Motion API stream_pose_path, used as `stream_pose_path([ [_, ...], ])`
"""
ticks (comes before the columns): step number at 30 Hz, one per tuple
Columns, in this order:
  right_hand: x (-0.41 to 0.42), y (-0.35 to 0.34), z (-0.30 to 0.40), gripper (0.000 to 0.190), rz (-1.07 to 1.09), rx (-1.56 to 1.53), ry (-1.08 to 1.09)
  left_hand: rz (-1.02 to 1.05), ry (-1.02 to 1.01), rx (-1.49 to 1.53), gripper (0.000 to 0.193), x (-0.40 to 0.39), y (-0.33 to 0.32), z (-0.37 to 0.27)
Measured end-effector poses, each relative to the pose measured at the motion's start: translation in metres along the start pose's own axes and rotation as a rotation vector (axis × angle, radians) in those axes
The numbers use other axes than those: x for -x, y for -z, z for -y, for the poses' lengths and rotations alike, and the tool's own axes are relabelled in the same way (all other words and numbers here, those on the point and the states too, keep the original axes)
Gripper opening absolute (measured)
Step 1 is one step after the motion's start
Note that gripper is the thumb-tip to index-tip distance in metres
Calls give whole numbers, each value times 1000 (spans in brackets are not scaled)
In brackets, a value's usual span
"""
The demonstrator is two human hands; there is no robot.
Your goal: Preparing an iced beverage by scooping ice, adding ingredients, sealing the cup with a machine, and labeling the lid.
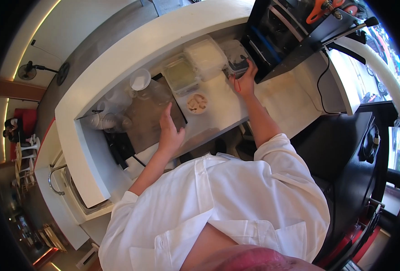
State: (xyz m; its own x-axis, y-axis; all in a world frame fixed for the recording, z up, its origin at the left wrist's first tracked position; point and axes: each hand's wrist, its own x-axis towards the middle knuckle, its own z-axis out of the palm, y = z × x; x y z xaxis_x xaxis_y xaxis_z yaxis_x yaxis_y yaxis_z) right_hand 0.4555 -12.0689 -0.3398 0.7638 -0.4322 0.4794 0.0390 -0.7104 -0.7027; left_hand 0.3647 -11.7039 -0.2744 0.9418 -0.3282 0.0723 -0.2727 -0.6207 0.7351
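Observation:
My right hand is at a lidded plastic container with dark contents, its fingers along the near right edge. Whether it grips the container is not plain. My left hand is raised over the counter with its fingers apart and nothing in it. Just right of it stands a round white bowl with pale pieces. Behind the bowl are a clear plastic container with pale yellowish contents and a larger clear container with white contents. A small white bowl stands by the back of a brown board.
Clear plastic cups lie at the counter's left end. A raised white ledge curves round the back. A black machine with a lever stands at the right, and its cable hangs beside the counter. A sink is at the far left.

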Motion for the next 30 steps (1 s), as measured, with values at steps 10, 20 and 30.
stream_pose_path([
  [10,13,9,1,112,-26,-17,-144,17,-74,36,97,-15,-6,-13],
  [20,66,33,21,105,-155,39,-137,-4,-124,44,94,-12,0,-10],
  [30,153,95,41,101,-132,46,-195,-21,-163,37,94,-23,-2,-7],
])
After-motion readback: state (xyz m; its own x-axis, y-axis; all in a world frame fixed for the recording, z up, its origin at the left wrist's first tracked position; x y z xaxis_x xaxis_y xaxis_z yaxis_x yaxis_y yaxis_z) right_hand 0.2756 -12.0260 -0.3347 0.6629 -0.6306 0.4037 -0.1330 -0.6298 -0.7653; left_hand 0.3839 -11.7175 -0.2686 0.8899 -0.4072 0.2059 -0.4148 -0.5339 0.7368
